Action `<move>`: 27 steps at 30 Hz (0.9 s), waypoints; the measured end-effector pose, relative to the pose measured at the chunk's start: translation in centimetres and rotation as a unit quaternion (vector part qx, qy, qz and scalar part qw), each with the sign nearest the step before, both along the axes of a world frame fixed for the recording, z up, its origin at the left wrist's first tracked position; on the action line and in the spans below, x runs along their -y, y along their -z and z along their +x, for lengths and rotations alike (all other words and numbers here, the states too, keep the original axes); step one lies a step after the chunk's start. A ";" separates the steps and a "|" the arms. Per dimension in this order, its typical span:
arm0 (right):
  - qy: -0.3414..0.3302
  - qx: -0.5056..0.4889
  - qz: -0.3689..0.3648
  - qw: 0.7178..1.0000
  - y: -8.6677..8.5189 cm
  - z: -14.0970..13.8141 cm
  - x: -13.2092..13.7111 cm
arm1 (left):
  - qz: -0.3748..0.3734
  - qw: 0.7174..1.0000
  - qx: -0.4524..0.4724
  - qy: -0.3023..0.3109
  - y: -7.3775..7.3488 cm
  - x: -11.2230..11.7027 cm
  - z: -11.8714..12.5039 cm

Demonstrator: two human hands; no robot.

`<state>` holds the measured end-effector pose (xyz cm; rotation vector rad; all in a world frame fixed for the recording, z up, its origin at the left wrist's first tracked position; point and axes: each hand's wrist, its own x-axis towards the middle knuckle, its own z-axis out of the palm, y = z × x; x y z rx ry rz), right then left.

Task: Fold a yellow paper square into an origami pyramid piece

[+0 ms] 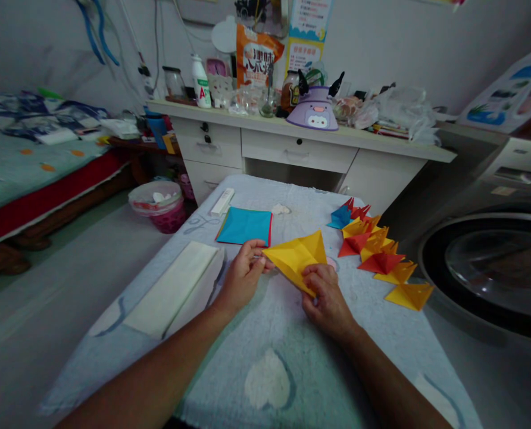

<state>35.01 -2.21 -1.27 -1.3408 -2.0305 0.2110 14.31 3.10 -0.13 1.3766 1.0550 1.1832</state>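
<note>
A yellow sheet of origami paper (299, 253), folded into a triangle with creases across it, is held above the cloth-covered table. My left hand (246, 271) pinches its left corner between thumb and fingers. At its lower right edge my right hand (325, 295) grips the paper, thumb below and fingers on top. Just beyond my left hand lies a stack of square paper (246, 225), blue on top with red and yellow edges showing. To the right stands a row of folded paper pieces (381, 244) in yellow, red and blue.
On the table's left lie a long pale folded strip (174, 289) and a small white box (222, 202). A cluttered white desk (265, 136) stands behind. A washing machine (502, 238) is at the right, a pink bin (167, 219) on the floor left, and a bed beyond.
</note>
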 end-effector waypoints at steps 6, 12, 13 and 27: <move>0.000 0.009 -0.018 1.000 0.2 -0.3 0.0 | -0.001 0.998 0.023 0.065 0.8 0.3 0.4; 0.019 0.034 -0.028 0.999 0.4 -0.5 0.0 | 0.000 0.995 0.003 0.098 1.2 0.5 0.4; 0.018 0.036 -0.023 0.999 0.5 -0.5 -0.1 | 0.002 0.995 0.002 0.098 1.2 0.6 0.4; -0.025 0.072 0.042 0.996 0.0 -1.4 0.2 | -0.021 0.991 0.017 0.135 1.2 1.4 1.0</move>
